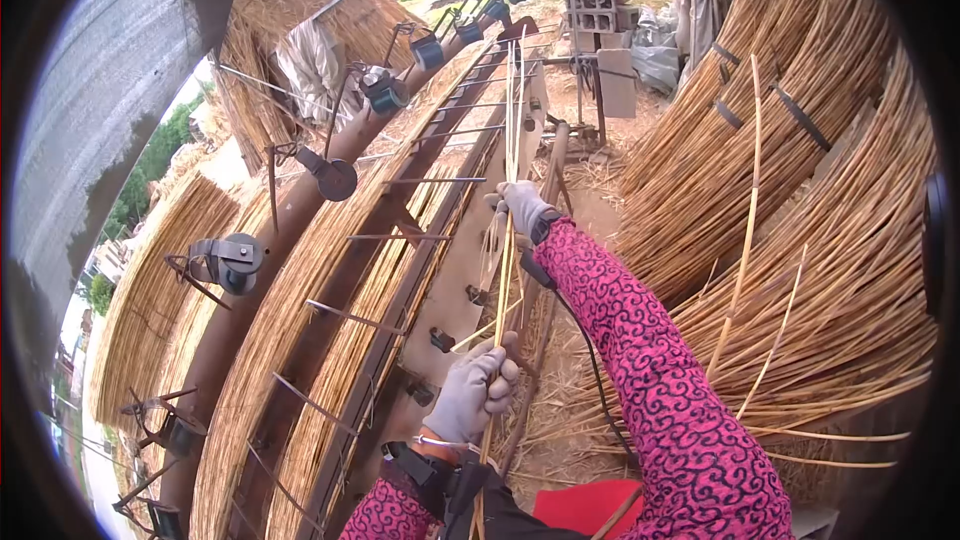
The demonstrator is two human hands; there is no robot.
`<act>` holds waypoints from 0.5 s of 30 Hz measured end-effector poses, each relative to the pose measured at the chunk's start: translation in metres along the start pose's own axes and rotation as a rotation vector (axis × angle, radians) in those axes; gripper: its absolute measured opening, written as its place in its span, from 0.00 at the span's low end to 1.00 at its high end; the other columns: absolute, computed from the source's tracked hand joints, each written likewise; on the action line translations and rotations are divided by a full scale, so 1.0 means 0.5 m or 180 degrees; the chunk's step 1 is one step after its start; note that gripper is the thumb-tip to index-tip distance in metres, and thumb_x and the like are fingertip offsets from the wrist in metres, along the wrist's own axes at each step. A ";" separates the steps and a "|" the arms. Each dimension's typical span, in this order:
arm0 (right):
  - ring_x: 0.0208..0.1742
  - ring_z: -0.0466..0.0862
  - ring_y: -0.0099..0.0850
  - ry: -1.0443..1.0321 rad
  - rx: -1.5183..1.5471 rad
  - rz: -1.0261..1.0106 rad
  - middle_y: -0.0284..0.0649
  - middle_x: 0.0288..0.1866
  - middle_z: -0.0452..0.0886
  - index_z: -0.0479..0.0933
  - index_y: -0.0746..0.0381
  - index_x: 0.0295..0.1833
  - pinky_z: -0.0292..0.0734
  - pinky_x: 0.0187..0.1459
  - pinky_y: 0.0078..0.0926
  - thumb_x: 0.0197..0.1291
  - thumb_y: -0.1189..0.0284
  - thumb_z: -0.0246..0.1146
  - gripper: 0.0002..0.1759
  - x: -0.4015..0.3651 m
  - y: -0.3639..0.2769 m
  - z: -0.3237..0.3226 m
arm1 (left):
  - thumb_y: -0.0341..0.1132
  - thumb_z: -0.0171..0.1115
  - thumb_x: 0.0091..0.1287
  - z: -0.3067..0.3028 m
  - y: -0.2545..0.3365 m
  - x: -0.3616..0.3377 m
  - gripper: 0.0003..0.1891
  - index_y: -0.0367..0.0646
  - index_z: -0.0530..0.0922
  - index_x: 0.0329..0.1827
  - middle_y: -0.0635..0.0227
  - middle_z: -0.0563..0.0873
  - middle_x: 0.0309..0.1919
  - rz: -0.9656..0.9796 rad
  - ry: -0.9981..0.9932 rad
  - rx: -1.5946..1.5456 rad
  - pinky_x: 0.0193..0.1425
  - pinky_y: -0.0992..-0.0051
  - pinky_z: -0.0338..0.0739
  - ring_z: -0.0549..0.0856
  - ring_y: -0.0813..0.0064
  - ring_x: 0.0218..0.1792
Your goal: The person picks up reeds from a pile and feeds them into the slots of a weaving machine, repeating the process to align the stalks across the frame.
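While great bundles of reeds (pixel 765 140) crowd the right side, the long metal rack (pixel 228 335) sweeps away on the left, loaded with pale stalks (pixel 290 285). And here, along its right edge, stretches a slim bunch (pixel 506 275), both gloved hands on it! The right hand (pixel 522 208) grips farther out; the left hand (pixel 470 395) clasps nearer the body, fingers curled around.

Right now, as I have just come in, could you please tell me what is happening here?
A person holds a thin bunch of stalks, the gloved left hand nearer the body and the gloved right hand farther along. To the left, more stalks lie along a long frame; to the right is a large stalk pile.
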State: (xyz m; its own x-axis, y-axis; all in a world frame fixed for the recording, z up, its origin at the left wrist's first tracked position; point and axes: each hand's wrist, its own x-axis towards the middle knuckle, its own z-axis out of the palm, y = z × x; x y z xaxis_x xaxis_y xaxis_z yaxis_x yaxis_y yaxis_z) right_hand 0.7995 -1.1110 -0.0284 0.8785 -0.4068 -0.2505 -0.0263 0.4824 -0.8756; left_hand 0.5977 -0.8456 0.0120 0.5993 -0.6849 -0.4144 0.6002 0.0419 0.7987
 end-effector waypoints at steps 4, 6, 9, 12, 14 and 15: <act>0.17 0.71 0.21 0.0076 0.0447 0.0056 0.43 0.39 0.84 0.73 0.60 0.45 0.72 0.17 0.24 0.72 0.62 0.53 0.12 -0.020 0.057 0.003 | 0.33 0.42 0.77 -0.035 -0.013 0.075 0.19 0.42 0.67 0.69 0.72 0.76 0.31 -0.0053 -0.0141 -0.0351 0.20 0.87 0.58 0.64 0.88 0.20; 0.18 0.74 0.23 -0.0224 0.0334 -0.0289 0.42 0.35 0.85 0.75 0.61 0.44 0.70 0.16 0.25 0.73 0.63 0.52 0.13 0.009 0.137 -0.012 | 0.35 0.47 0.76 -0.067 -0.030 0.106 0.19 0.44 0.67 0.68 0.70 0.78 0.30 -0.0112 -0.0111 -0.0469 0.19 0.85 0.58 0.65 0.86 0.20; 0.15 0.72 0.29 0.0294 0.0105 -0.0465 0.34 0.24 0.77 0.76 0.59 0.41 0.70 0.17 0.29 0.71 0.61 0.53 0.14 0.009 0.184 -0.004 | 0.36 0.46 0.77 -0.084 -0.070 0.108 0.19 0.44 0.69 0.68 0.68 0.81 0.31 -0.0157 0.0078 0.0023 0.20 0.84 0.65 0.71 0.84 0.21; 0.20 0.78 0.30 0.0430 0.0017 -0.0663 0.34 0.25 0.80 0.76 0.60 0.42 0.73 0.21 0.31 0.71 0.63 0.53 0.12 0.057 0.204 -0.014 | 0.37 0.47 0.77 -0.096 -0.099 0.078 0.18 0.41 0.71 0.66 0.64 0.84 0.33 -0.0071 0.0161 0.0417 0.22 0.82 0.72 0.78 0.82 0.23; 0.20 0.80 0.30 0.0711 -0.0288 -0.0651 0.40 0.22 0.81 0.79 0.62 0.37 0.72 0.19 0.30 0.68 0.67 0.54 0.12 0.085 0.193 -0.026 | 0.41 0.47 0.78 -0.091 -0.112 0.045 0.20 0.39 0.69 0.66 0.69 0.83 0.34 -0.0186 0.0283 0.0601 0.24 0.84 0.72 0.77 0.85 0.25; 0.27 0.83 0.37 0.0956 -0.0880 -0.0782 0.45 0.25 0.82 0.79 0.63 0.36 0.75 0.27 0.34 0.67 0.66 0.54 0.13 0.101 0.184 -0.030 | 0.41 0.48 0.78 -0.089 -0.125 0.033 0.21 0.38 0.69 0.67 0.69 0.84 0.33 -0.0077 0.0243 0.0685 0.24 0.85 0.73 0.78 0.86 0.25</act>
State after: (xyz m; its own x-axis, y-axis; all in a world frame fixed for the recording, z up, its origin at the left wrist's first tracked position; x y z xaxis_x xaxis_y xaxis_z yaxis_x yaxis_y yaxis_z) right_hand 0.8342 -1.0989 -0.1278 0.6990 -0.7088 -0.0949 0.0031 0.1358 -0.9907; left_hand 0.5937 -0.8270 -0.0639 0.6294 -0.6263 -0.4599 0.4930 -0.1356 0.8594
